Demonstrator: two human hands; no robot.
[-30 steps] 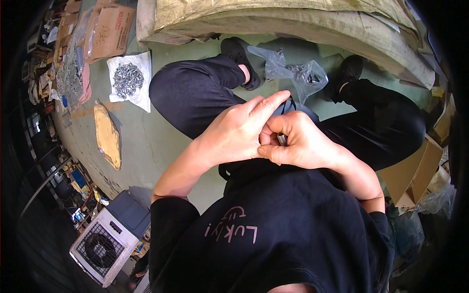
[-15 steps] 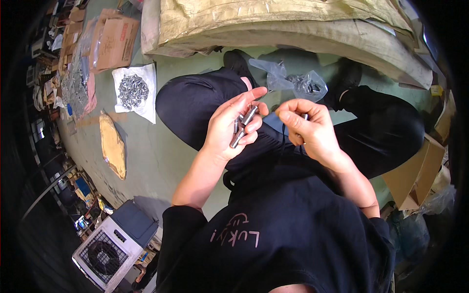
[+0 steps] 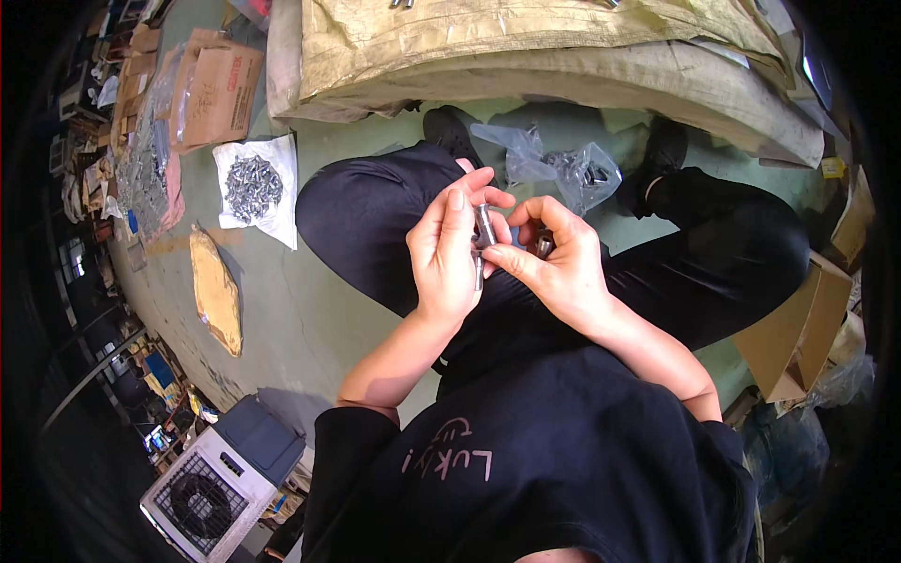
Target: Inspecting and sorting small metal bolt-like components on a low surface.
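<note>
Silvery metal catches the light above our lap, and our left hand (image 3: pixel 443 251) is curled around an upper pin (image 3: pixel 484 225) and a lower pin (image 3: pixel 479 272), cradling them between palm and fingers, probably so that neither slips away. Now look at the lines: the upper pin stands nearly along twelve to six, its top tipped slightly towards eleven, while the lower one runs down towards six; which end is the working one, we can't tell. At three o'clock our right hand (image 3: pixel 572 267) meets it, thumb tip at the upper pin's lower end, seemingly steadying it, with another metal piece (image 3: pixel 544 246) tucked in the bent fingers; its axis is mostly hidden. Out between nine and ten lies a white sheet (image 3: pixel 285 214) under a pile of metal parts (image 3: pixel 251 188), likely spread to gather them off the floor; towards one sits a clear plastic bag (image 3: pixel 526 158), within reach.
</note>
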